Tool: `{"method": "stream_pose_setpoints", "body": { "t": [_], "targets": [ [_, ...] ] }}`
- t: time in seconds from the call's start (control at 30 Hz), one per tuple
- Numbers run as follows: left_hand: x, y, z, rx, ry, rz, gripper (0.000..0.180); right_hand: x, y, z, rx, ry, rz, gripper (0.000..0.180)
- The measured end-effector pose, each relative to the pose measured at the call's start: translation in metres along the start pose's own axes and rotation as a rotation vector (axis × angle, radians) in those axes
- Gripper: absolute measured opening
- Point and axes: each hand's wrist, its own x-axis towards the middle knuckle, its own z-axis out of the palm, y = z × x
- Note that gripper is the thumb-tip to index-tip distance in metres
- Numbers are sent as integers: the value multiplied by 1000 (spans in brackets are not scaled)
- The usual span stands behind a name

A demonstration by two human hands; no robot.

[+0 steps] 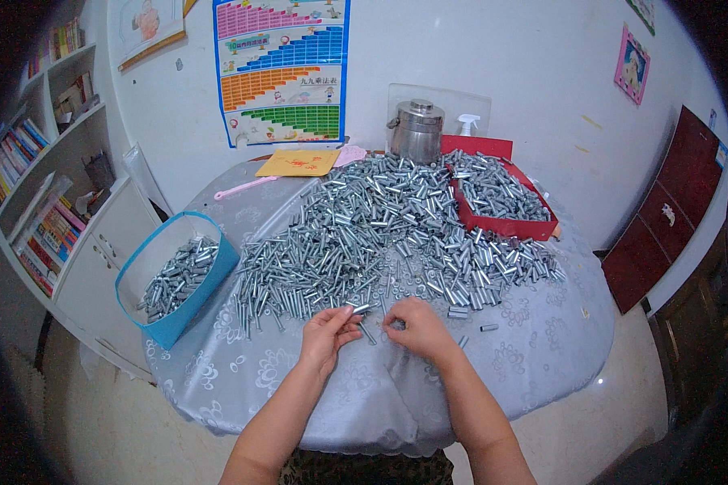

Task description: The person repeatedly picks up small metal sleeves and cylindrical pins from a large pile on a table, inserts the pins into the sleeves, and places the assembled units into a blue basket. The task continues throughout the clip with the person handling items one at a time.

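Observation:
Close to the table's front, my left hand [325, 335] pinches a short silver metal sleeve [361, 309] between thumb and forefinger. A thin bolt [368, 333] slants just below that sleeve; whether it is held or lies on the cloth I cannot tell. My right hand [422, 330] is closed a little to the right, its fingertips pressed together around something small and grey that is mostly hidden. Beyond both hands spreads a wide heap of silver bolts [299, 267] and metal sleeves [481, 271], with small nuts [392, 283] scattered in its middle.
A blue-rimmed fabric bin [178, 311] of metal parts stands at the left edge. At the back are a red box [505, 226] of sleeves, a steel pot [418, 133], a spray bottle [467, 124], a yellow envelope [298, 163] and a pink fly swatter [247, 187]. Loose sleeves [489, 328] lie at right.

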Motion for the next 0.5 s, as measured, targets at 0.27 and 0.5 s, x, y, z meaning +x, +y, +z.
{"method": "stream_pose_setpoints", "body": {
  "t": [0.27,0.5],
  "targets": [
    [1,-3,0,6,-64,-47,15,4,-7,4,540,260,227,11],
    [0,-3,-1,-44,-88,-71,15,4,-15,-1,611,228,235,16]
  ]
}}
